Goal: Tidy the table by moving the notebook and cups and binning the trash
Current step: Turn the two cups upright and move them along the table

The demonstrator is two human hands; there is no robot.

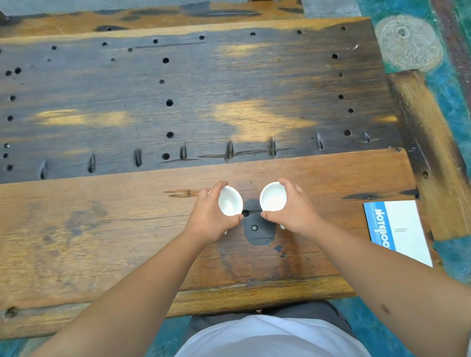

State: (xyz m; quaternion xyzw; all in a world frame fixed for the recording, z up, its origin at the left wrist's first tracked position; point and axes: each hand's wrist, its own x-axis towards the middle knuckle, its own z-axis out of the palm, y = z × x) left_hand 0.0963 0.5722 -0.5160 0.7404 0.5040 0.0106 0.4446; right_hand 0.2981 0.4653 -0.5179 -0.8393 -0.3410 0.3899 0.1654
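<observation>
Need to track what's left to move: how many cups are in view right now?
2. One white cup is in the left hand, the other white cup in the right hand, side by side over the table's near plank. None seems hidden.

A weathered wooden tabletop [122,240] built of broad planks is shown, darkened across the middle and marked with drilled holes and short slots. Pale patches of light are cast on the dark plank. A floor [451,115] painted in worn teal is seen at right, with grey concrete beyond.
</observation>
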